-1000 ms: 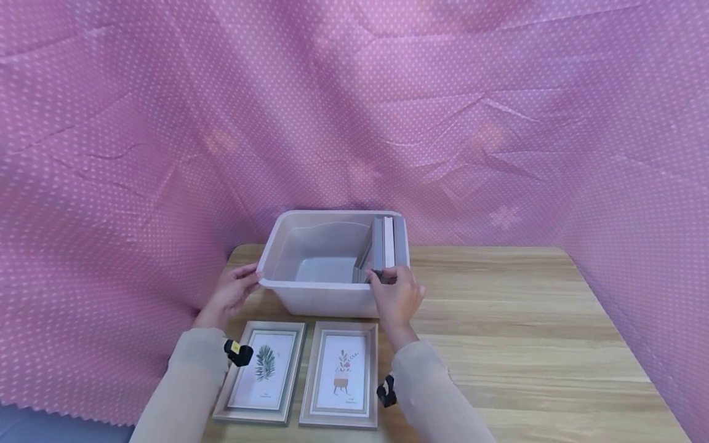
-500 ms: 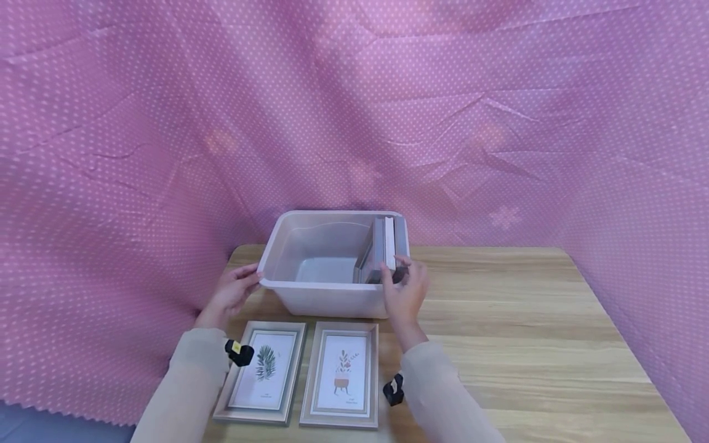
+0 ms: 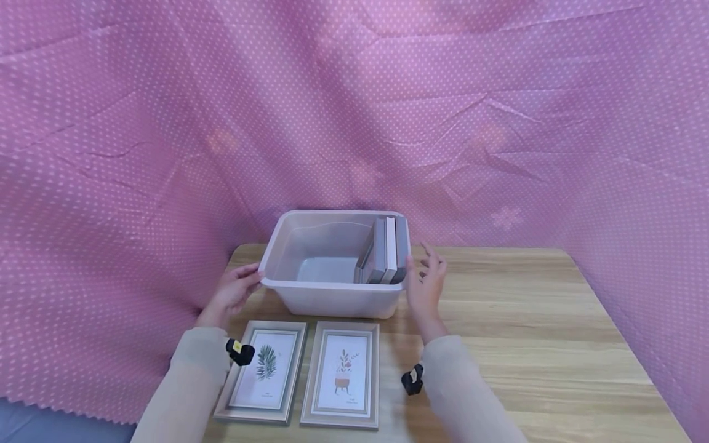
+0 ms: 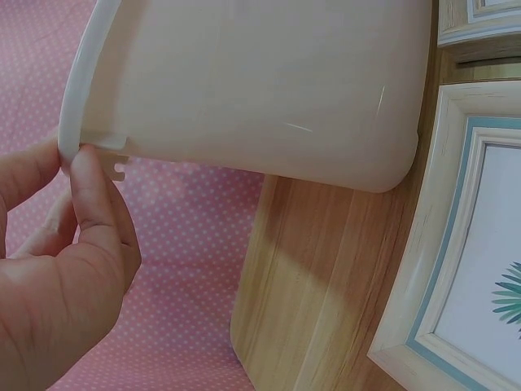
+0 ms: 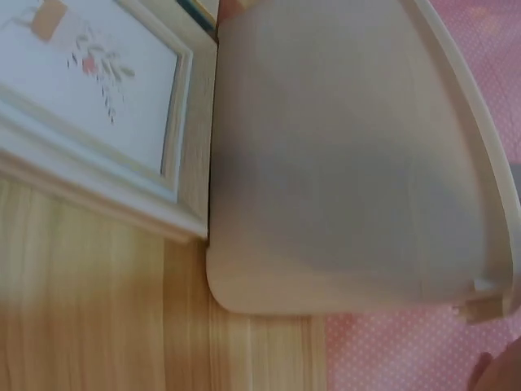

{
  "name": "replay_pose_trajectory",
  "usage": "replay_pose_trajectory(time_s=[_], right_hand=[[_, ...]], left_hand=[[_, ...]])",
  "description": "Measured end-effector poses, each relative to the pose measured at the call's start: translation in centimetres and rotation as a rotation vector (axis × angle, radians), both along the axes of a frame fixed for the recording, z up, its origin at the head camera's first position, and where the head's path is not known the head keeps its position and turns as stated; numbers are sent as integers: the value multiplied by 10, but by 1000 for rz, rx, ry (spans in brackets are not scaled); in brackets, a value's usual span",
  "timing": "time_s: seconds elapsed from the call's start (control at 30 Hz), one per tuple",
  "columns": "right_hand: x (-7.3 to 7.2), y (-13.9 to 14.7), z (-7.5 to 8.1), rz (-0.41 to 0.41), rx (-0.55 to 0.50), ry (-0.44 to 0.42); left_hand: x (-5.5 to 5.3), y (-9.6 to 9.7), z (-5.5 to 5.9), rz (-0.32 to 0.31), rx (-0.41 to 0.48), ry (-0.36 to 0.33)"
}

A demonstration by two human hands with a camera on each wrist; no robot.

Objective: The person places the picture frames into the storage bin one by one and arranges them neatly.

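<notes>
A pale plastic bin (image 3: 332, 299) stands at the back of the table. My left hand (image 3: 231, 295) pinches its rim at the front left corner; in the left wrist view the thumb and fingers (image 4: 96, 191) lie on either side of the rim. Beside the bin's right wall is my right hand (image 3: 426, 289), its fingers loosely extended, the thumb close to the rim. In the right wrist view only a sliver of that hand shows, at the lower right corner. Several slim frame-like pieces (image 3: 390, 246), grey and white at the edges, stand upright along the bin's right inner side.
Two picture frames lie face up in front of the bin: one with a green leaf print (image 3: 266, 370), one with a potted plant print (image 3: 341, 376). The wooden table (image 3: 515, 320) extends to the right. A pink dotted cloth (image 3: 354, 111) hangs behind and at both sides.
My right hand has moved right, from the front ends of the upright pieces over the rim to outside the bin's right side. The left hand stays at the left corner.
</notes>
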State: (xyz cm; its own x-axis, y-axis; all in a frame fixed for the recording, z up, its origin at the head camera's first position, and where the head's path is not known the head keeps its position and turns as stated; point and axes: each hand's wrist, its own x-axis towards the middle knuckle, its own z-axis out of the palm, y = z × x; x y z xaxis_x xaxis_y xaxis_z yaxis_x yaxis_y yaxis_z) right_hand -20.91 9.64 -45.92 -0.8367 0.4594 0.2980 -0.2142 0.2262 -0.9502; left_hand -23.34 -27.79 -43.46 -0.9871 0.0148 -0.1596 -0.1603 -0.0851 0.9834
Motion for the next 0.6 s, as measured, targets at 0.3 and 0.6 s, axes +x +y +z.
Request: replay_pose_trajectory(time_s=[0.3, 0.6], right_hand=[[-6, 24, 1, 175, 15, -127], [-9, 41, 4, 404, -130, -337]], left_hand=[[-1, 0, -3, 10, -35, -8], [-2, -2, -6, 8, -48, -2]])
